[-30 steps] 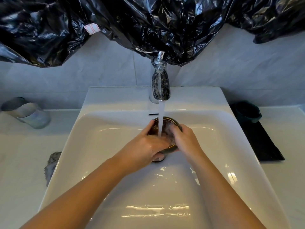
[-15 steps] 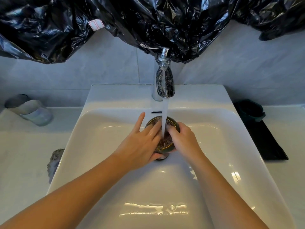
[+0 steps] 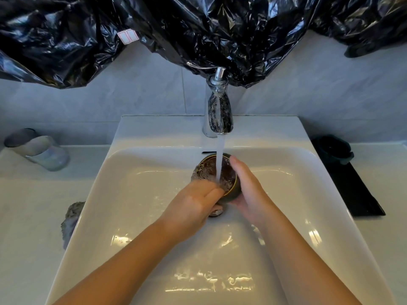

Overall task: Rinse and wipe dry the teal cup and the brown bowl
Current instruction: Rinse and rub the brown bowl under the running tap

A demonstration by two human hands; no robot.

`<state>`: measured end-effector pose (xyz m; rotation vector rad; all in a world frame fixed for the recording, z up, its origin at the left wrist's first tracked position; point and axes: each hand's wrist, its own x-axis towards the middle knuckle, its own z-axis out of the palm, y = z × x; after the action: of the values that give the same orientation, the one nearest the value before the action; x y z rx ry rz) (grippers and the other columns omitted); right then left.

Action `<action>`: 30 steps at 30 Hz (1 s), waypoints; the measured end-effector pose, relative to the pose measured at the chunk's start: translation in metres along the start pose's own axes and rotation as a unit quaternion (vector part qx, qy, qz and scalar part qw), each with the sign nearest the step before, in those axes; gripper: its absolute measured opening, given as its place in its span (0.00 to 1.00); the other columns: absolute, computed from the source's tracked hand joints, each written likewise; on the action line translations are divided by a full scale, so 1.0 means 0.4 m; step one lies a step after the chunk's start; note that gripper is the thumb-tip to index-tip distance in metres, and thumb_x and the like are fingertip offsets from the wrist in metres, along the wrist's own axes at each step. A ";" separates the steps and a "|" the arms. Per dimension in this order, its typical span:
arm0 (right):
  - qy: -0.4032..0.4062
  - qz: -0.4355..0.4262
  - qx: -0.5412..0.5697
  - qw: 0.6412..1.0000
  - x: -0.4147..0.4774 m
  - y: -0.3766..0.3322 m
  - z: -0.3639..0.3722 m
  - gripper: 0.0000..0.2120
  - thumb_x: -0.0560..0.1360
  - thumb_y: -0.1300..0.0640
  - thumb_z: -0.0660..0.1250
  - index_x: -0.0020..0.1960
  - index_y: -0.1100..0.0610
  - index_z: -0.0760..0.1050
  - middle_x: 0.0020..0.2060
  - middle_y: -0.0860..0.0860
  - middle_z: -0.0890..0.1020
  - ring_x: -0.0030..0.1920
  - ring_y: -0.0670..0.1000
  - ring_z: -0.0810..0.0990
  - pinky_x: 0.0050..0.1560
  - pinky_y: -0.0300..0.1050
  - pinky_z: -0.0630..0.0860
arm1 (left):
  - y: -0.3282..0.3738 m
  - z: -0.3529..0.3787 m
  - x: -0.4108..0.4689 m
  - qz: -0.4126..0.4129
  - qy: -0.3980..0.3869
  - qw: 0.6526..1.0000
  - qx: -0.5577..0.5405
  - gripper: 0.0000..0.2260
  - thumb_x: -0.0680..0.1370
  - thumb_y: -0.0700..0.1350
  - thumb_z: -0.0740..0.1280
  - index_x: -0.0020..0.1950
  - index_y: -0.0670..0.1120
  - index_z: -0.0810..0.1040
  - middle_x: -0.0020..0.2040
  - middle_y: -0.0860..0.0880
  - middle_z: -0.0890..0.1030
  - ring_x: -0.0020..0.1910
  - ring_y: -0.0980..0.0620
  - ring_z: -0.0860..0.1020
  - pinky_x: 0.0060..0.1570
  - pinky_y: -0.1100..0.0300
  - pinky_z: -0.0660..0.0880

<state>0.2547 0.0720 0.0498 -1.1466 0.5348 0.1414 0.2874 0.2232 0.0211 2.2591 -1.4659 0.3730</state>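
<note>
Bowl (image 3: 209, 170) in sink (image 3: 136, 194), held tilted under running water (image 3: 220, 159) from tap (image 3: 219, 111), water frothing inside. Right hand (image 3: 248, 190) grips the bowl's right wall, fingers curled under, thumb on far rim. Left hand (image 3: 191, 205) has a loose, flat grip, fingers fairly straight over the near rim, tips in the water; thumb mostly hidden. Teal cup (image 3: 332, 148) on black mat (image 3: 352, 190) on table (image 3: 26, 216), right of sink, apart from both hands. Glass (image 3: 41, 150) lies on its side far left. Grey cloth (image 3: 70, 219) at sink's left edge. Black bags (image 3: 176, 29) hang above.
</note>
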 end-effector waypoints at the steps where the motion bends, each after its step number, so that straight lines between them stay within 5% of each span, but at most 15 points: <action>1: -0.049 0.050 0.076 0.995 -0.009 -0.005 0.003 0.30 0.77 0.35 0.57 0.63 0.59 0.77 0.57 0.60 0.83 0.58 0.58 0.82 0.60 0.59 0.76 | -0.001 -0.005 0.000 -0.004 0.005 1.000 -0.013 0.10 0.79 0.44 0.62 0.48 0.39 0.79 0.43 0.43 0.80 0.42 0.45 0.74 0.43 0.55 0.72; 3: -0.099 0.099 0.173 0.975 -0.011 -0.003 0.002 0.37 0.76 0.32 0.52 0.59 0.61 0.81 0.56 0.62 0.83 0.57 0.59 0.82 0.61 0.56 0.74 | 0.004 -0.012 0.003 -0.016 -0.015 0.999 -0.038 0.11 0.80 0.48 0.61 0.49 0.41 0.75 0.44 0.43 0.78 0.43 0.45 0.73 0.44 0.56 0.69; 7: -0.047 0.083 0.196 0.976 -0.003 0.022 0.033 0.29 0.76 0.35 0.57 0.50 0.58 0.83 0.46 0.58 0.85 0.49 0.56 0.84 0.53 0.50 0.77 | 0.047 -0.010 0.023 -0.123 -0.023 0.984 -0.126 0.17 0.80 0.55 0.52 0.48 0.44 0.71 0.42 0.47 0.77 0.39 0.48 0.74 0.39 0.55 0.69; 12: -0.034 -0.058 0.123 0.990 0.003 0.047 0.077 0.18 0.81 0.43 0.55 0.46 0.48 0.81 0.39 0.49 0.81 0.46 0.48 0.81 0.50 0.43 0.75 | 0.100 -0.005 0.084 -0.357 0.120 0.809 -0.451 0.18 0.79 0.56 0.51 0.49 0.49 0.77 0.42 0.52 0.80 0.46 0.51 0.80 0.49 0.49 0.77; 13: -0.034 -0.069 0.149 0.986 -0.001 0.047 0.080 0.18 0.80 0.43 0.56 0.47 0.49 0.81 0.39 0.49 0.80 0.47 0.48 0.80 0.52 0.45 0.74 | 0.101 -0.005 0.093 -0.352 0.145 0.807 -0.452 0.18 0.79 0.57 0.51 0.45 0.49 0.77 0.40 0.52 0.80 0.44 0.51 0.80 0.46 0.48 0.78; 16: -0.050 -0.010 0.238 0.970 0.006 0.045 0.058 0.23 0.77 0.38 0.58 0.44 0.55 0.83 0.40 0.53 0.83 0.46 0.52 0.82 0.56 0.48 0.76 | 0.086 0.003 0.076 -0.299 0.162 0.869 -0.359 0.21 0.78 0.58 0.50 0.33 0.49 0.73 0.29 0.52 0.74 0.32 0.50 0.76 0.33 0.51 0.73; 18: -0.043 0.027 0.220 0.974 0.011 0.034 0.061 0.24 0.74 0.36 0.61 0.38 0.55 0.82 0.39 0.54 0.82 0.45 0.54 0.82 0.55 0.49 0.77 | 0.085 0.000 0.071 -0.334 0.131 0.853 -0.378 0.24 0.77 0.60 0.51 0.32 0.46 0.73 0.29 0.48 0.75 0.32 0.47 0.76 0.34 0.49 0.74; 21: -0.003 -0.056 0.082 0.995 0.029 0.046 0.074 0.15 0.72 0.40 0.63 0.37 0.49 0.79 0.35 0.50 0.81 0.41 0.52 0.82 0.42 0.45 0.76 | 0.087 -0.015 0.096 -0.468 0.152 0.704 -0.513 0.22 0.81 0.57 0.54 0.39 0.50 0.82 0.36 0.49 0.84 0.40 0.51 0.83 0.44 0.51 0.80; 23: 0.011 -0.150 -0.022 0.988 0.049 0.064 0.072 0.10 0.69 0.41 0.63 0.47 0.40 0.78 0.47 0.50 0.82 0.51 0.54 0.82 0.49 0.49 0.79 | 0.081 -0.023 0.116 -0.513 0.154 0.588 -0.605 0.20 0.82 0.55 0.54 0.43 0.51 0.83 0.40 0.49 0.86 0.43 0.52 0.84 0.46 0.53 0.79; 24: 0.003 -0.160 -0.046 0.986 0.054 0.071 0.073 0.12 0.67 0.41 0.62 0.49 0.37 0.77 0.51 0.52 0.80 0.54 0.53 0.81 0.53 0.49 0.79 | 0.079 -0.027 0.118 -0.517 0.152 0.559 -0.629 0.20 0.82 0.56 0.54 0.45 0.50 0.84 0.42 0.48 0.86 0.44 0.52 0.84 0.46 0.54 0.79; 25: -0.008 -0.150 -0.023 0.988 0.050 0.068 0.077 0.12 0.66 0.41 0.62 0.48 0.37 0.77 0.52 0.52 0.80 0.53 0.52 0.81 0.52 0.48 0.78 | 0.082 -0.032 0.117 -0.514 0.157 0.561 -0.629 0.20 0.82 0.56 0.54 0.46 0.50 0.84 0.42 0.47 0.86 0.44 0.52 0.84 0.45 0.55 0.79; 28: -0.013 -0.053 0.120 0.991 0.041 0.030 0.081 0.15 0.73 0.45 0.63 0.33 0.49 0.79 0.32 0.51 0.80 0.34 0.49 0.81 0.35 0.40 0.76 | 0.081 -0.023 0.091 -0.434 0.188 0.690 -0.548 0.21 0.80 0.55 0.56 0.41 0.43 0.81 0.35 0.47 0.81 0.37 0.52 0.81 0.36 0.59 0.77; 30: -0.007 0.037 0.181 0.983 0.041 0.016 0.074 0.21 0.76 0.42 0.60 0.31 0.53 0.78 0.27 0.51 0.78 0.28 0.50 0.80 0.31 0.39 0.75 | 0.075 -0.022 0.080 -0.391 0.182 0.731 -0.529 0.22 0.75 0.59 0.58 0.35 0.42 0.77 0.31 0.50 0.76 0.32 0.55 0.76 0.33 0.62 0.73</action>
<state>0.2760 0.0984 0.0456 -0.7717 0.5644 0.1110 0.2730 0.1912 0.0488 1.4627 -0.2221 -0.2521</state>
